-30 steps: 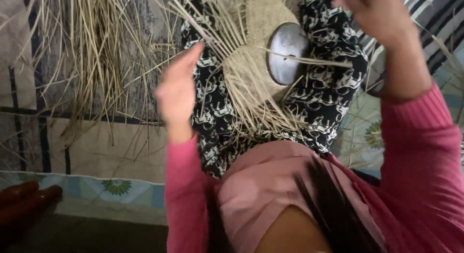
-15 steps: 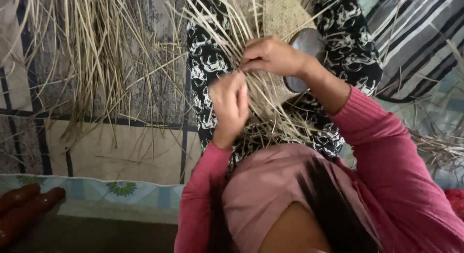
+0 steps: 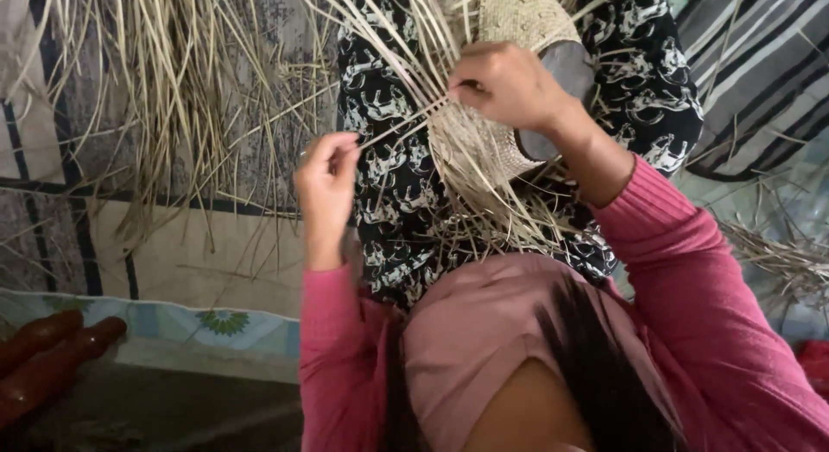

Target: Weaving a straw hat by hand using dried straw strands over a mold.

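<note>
a patterned floor mat (image 3: 173, 245) in greys and creams lies under the scene, with a loose heap of dry straw (image 3: 164, 81) spread across it from nine to eleven o'clock and a striped cloth (image 3: 760, 81) at two o'clock. two dark red wooden legs (image 3: 52, 357) show at eight o'clock.

the person sits with a half-woven straw piece (image 3: 484, 150) on the lap, over black-and-white printed trousers (image 3: 389, 184), just above the centre of the view; a grey rounded form (image 3: 561, 89) sits inside it at one o'clock. the weave looks partly done, with many free strands fanning out around it.

the step in hand seems to be drawing one strand (image 3: 401, 124) through the weave. the left hand (image 3: 326, 184), at nine o'clock from the piece, has its fingers pinched narrow on the strand's free end. the right hand (image 3: 509, 85) rests on the woven edge at twelve o'clock, fingers curled close and gripping the strand where it meets the weave. the next move probably calls for an even pull by the left hand while the right keeps the edge pressed, so the strand seats tight without snapping.
</note>
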